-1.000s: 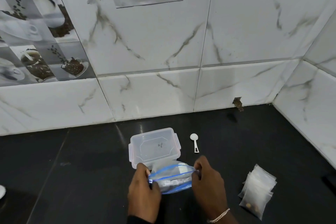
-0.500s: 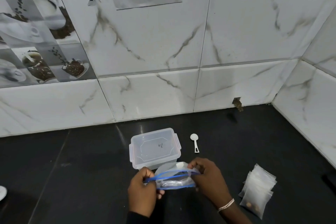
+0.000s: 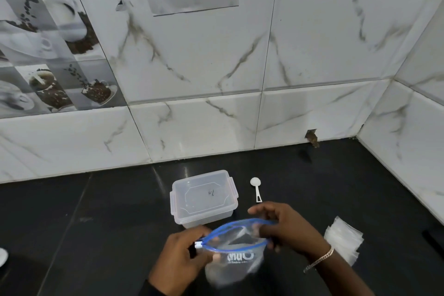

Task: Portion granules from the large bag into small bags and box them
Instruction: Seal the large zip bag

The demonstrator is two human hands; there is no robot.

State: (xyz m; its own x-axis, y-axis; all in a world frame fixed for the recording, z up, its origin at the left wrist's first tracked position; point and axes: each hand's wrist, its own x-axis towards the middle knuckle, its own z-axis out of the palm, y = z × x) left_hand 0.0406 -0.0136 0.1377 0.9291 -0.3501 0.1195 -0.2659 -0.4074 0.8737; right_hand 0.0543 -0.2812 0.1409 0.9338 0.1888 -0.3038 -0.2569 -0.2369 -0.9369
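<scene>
Counted on the counter (image 3: 96, 223): one lidded box (image 3: 204, 197), one scoop (image 3: 255, 188) just right of it, one stack of small bags (image 3: 343, 240) at near right, number unclear. One large bag (image 3: 234, 259) held up just near of the box, pinched at its left zip end by the left hand (image 3: 182, 264), gripped at the right rim by the right hand (image 3: 286, 228). Against half a second ago: blue mouth pulled wider, bag hanging lower.

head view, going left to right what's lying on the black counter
cut-off white object at the left edge → lidded clear box → white spoon → stack of small bags; the held large bag overlaps the box, left out
</scene>
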